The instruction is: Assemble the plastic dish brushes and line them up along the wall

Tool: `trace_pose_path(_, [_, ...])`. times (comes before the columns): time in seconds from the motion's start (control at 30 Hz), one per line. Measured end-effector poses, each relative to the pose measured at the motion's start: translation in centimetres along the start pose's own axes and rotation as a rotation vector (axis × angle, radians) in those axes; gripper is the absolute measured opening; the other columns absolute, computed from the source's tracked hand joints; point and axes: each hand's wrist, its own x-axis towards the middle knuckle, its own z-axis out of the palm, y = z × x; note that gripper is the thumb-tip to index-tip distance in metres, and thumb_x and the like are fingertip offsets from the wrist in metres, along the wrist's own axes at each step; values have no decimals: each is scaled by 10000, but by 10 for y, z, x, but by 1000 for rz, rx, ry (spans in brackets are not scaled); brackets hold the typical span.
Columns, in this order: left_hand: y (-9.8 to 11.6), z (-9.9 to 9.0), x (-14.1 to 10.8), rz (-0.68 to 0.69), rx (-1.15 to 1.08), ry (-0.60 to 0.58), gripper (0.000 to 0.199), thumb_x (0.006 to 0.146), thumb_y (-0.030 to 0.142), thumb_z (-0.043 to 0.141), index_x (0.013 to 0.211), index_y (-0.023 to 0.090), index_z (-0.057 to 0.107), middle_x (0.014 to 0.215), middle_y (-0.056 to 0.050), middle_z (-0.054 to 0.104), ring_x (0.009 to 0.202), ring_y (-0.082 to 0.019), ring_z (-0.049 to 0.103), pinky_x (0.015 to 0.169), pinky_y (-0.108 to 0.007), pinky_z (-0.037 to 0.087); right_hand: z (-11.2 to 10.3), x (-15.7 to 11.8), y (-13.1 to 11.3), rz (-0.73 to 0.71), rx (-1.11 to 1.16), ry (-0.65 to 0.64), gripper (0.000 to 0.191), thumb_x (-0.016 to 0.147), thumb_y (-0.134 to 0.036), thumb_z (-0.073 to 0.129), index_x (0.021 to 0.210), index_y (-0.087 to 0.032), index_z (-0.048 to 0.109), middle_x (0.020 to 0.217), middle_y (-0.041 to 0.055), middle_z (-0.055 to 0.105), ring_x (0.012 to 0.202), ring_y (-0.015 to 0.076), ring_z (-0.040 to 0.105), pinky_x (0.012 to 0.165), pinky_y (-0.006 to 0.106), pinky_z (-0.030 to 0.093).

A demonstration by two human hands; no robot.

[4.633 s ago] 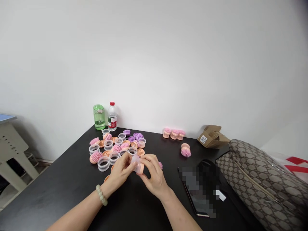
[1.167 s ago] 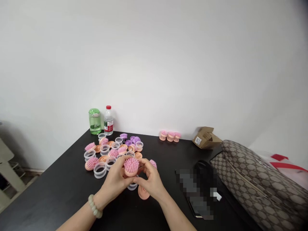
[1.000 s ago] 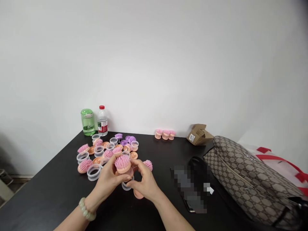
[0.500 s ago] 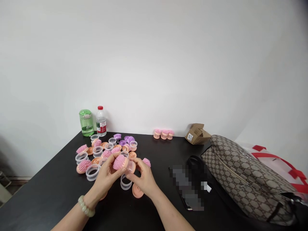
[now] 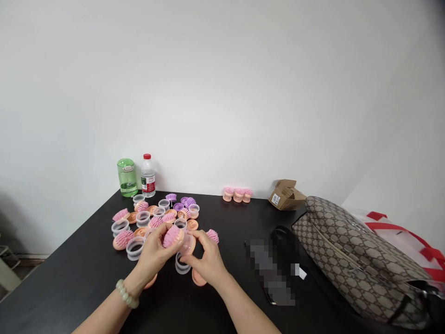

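Both hands hold a small round brush (image 5: 173, 236) with pink bristles and a see-through body above the table. My left hand (image 5: 153, 253) is closed around its bristle end. The fingers and thumb of my right hand (image 5: 208, 260) pinch the clear body at its peach end. Just under the hands lie a clear ring (image 5: 182, 267) and a peach disc (image 5: 199, 278). Another pink brush head (image 5: 212, 236) rests behind my right hand. To the left spread several clear rings (image 5: 135, 253), pink brush heads (image 5: 123, 240) and peach discs (image 5: 192, 225), with a few purple parts (image 5: 179, 207).
Three whole pink brushes (image 5: 238, 195) stand by the wall on the black table (image 5: 86, 269). At the back left are a green container (image 5: 127, 178) and a red-capped bottle (image 5: 148, 178). A cardboard box (image 5: 287, 195), a blurred phone (image 5: 269, 273) and a patterned bag (image 5: 354, 260) occupy the right.
My right fingers have shifted slightly on the brush's clear body and peach end. The whole view has moved a little; the brush stays between both hands.
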Motion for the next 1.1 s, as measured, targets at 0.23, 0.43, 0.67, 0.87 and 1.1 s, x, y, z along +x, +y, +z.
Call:
trace_pose_path(0.23, [-5, 6, -5, -133, -153, 47, 320, 827, 474, 667, 951, 180, 635, 814, -3, 608, 770, -181, 580, 627, -261, 491, -5, -2, -5, -249, -87, 63, 570, 763, -401, 788, 1230, -260, 495, 1159, 101, 583, 1070, 292, 568, 896, 449, 502])
trace_pose_path(0.43, [-1, 3, -3, -87, -218, -13, 335, 779, 429, 739, 977, 185, 624, 866, -9, 632, 784, -180, 599, 652, -261, 510, -9, 0, -6, -31, 39, -102, 461, 957, -570, 470, 1268, -237, 542, 1088, 79, 682, 976, 256, 650, 870, 395, 497])
trace_pose_path(0.67, [3, 5, -1, -76, -166, 56, 388, 727, 432, 770, 994, 185, 635, 928, -37, 662, 859, -224, 630, 705, -291, 526, -2, 0, -2, -27, -31, 26, 527, 734, -353, 802, 1179, -224, 550, 1127, 79, 644, 1024, 260, 618, 886, 377, 505])
trace_pose_path(0.87, [-2, 4, -2, -65, -231, 40, 442, 723, 416, 784, 1069, 191, 624, 1021, -60, 666, 961, -253, 632, 780, -318, 539, -5, -1, 1, -71, 9, -51, 476, 904, -432, 620, 1318, -233, 494, 1240, 101, 630, 1135, 264, 600, 970, 410, 477])
trace_pose_path(1.1, [-3, 5, -3, -58, -215, 16, 442, 753, 424, 770, 1094, 195, 607, 1045, -63, 661, 999, -255, 624, 781, -307, 522, -2, -1, -2, -9, -10, 48, 513, 756, -374, 780, 1187, -223, 546, 1101, 83, 651, 997, 257, 637, 864, 382, 527])
